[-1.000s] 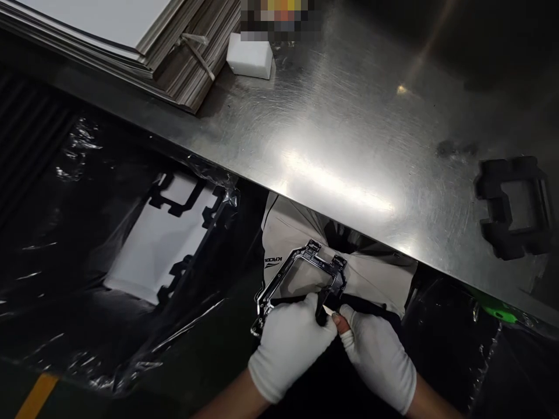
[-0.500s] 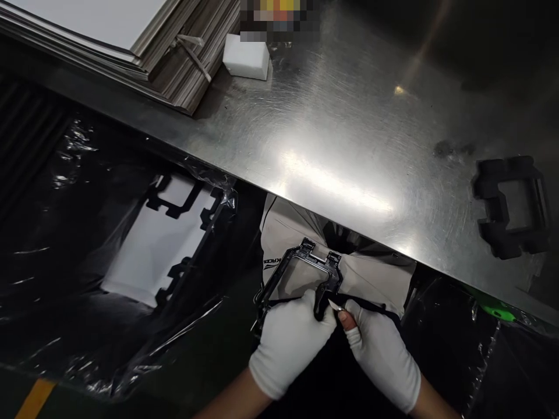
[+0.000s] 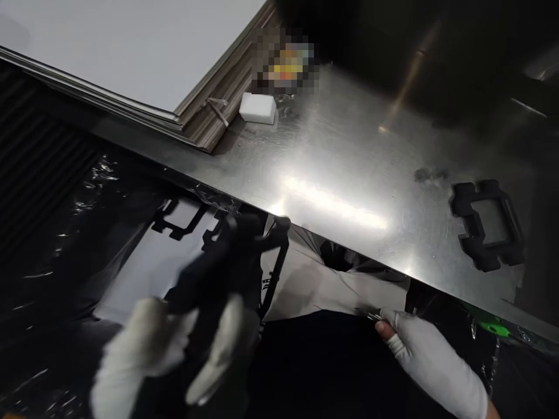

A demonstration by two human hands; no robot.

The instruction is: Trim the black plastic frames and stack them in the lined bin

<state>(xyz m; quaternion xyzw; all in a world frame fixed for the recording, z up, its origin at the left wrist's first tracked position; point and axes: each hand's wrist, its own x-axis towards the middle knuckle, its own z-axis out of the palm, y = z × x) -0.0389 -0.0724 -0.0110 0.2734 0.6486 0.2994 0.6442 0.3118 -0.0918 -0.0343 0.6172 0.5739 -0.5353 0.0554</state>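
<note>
Right hand [image 3: 437, 349]: at four o'clock, thumb and fingertips pinched on a small blade [image 3: 372, 316] that points toward nine.
Left hand [image 3: 144, 343]: at eight o'clock, smeared by motion; the fingers look clamped on the black frame [image 3: 227, 244], though blur hides where they meet it. A second pale smear sits toward three o'clock from it; I cannot tell how it belongs to the glove.
Blade and frame: half a second ago both hands met over the pale clothing [image 3: 305, 285]; now the frame has swung toward eight o'clock and stands well apart from the blade — the cutting edge appears out of use for the moment, the left hand alone carrying the frame.
Black frame: in the left hand, just off centre toward eight o'clock, partly in front of the white sheet [image 3: 144, 285]; dark and angular, with a slim bar dropping from its upper corner toward seven. Finer detail is lost in the blur.
White sheet: between eight and nine, amid dark plastic [image 3: 30, 326], black pieces [image 3: 179, 230] at its upper end.
Tabletop [image 3: 340, 151]: shiny metal; a similar frame [image 3: 484, 256] lies at three o'clock, a white block [image 3: 257, 109] near twelve, stacked boards [image 3: 109, 64] at ten.
</note>
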